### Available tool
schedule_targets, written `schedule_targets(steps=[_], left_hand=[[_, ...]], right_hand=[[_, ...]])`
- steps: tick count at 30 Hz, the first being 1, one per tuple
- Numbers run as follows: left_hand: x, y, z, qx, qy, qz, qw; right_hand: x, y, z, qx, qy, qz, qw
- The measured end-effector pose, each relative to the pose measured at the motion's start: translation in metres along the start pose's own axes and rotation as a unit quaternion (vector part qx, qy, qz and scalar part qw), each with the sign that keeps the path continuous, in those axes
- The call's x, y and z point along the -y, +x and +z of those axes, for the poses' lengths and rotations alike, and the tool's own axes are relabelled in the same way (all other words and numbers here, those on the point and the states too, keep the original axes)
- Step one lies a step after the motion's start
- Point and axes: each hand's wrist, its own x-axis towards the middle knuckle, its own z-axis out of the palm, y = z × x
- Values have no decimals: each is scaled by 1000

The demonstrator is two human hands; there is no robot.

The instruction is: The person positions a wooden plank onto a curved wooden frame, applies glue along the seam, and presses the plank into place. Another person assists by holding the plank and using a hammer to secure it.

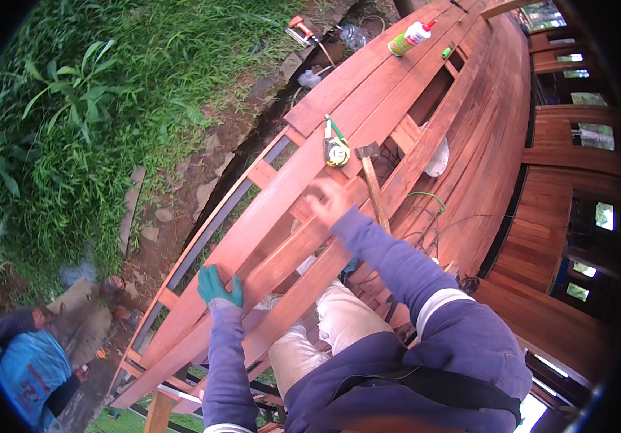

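Note:
My left hand (pixel 219 287), in a green glove, rests on a long reddish-brown plank (pixel 252 228) with its fingers apart. My right hand (pixel 330 200) is bare and hovers by the framing beams; motion smears its fingers, so their grip is unclear. Just beyond it lies a hammer (pixel 372 180), its head toward the planks and its wooden handle running back beside my right sleeve. A yellow-and-black tape measure (pixel 337 152) sits on the plank ahead of my right hand. Beside the tape is a slim green marker-like stick (pixel 335 127).
A glue bottle (pixel 410 38) with a red tip lies farther up the planking. An orange-and-grey tool (pixel 301 32) is beyond the left edge. Gaps open between the beams (pixel 297 261). A person in blue (pixel 32 375) crouches at lower left. Cables (pixel 426 232) lie to the right.

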Motion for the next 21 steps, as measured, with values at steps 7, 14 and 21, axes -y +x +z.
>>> schedule_targets(steps=[7,14,21], left_hand=[[-152,153,58,84,41,11,996],[-163,152,81,107,143,-33,983],[-158,150,85,83,155,-3,984]], right_hand=[[-200,265,-196,-248,-89,246,933],[-243,392,-299,-315,-192,237,899],[-312,441,-322,-297,-142,237,914]])
